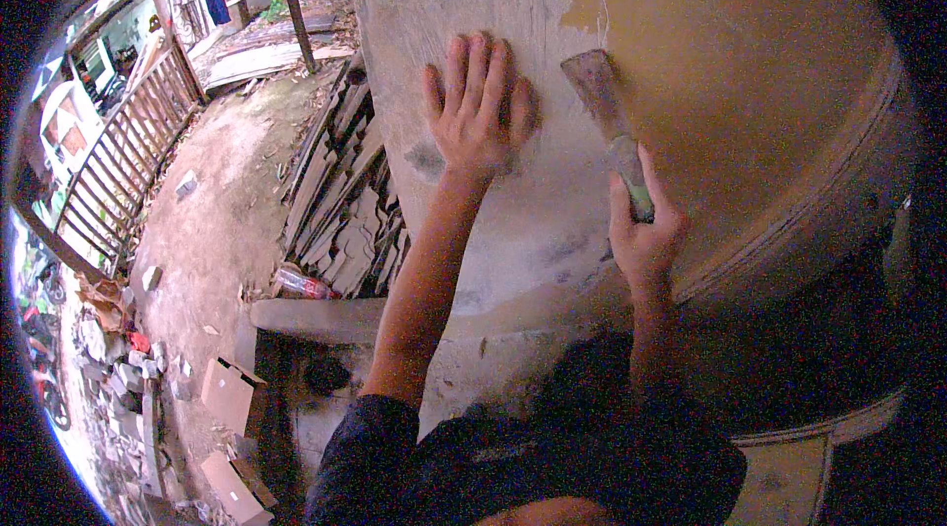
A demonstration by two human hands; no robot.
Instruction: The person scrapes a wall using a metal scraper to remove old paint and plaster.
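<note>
The left hand lies flat, fingers spread, on the big round wooden panel. The right hand has its grip closed round a putty knife, blade on the surface; a low blade angle and even pressure would serve best.

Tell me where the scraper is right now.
In the head view, the scraper is gripped by the right hand, blade flat on the board, just right of the left hand.
</note>
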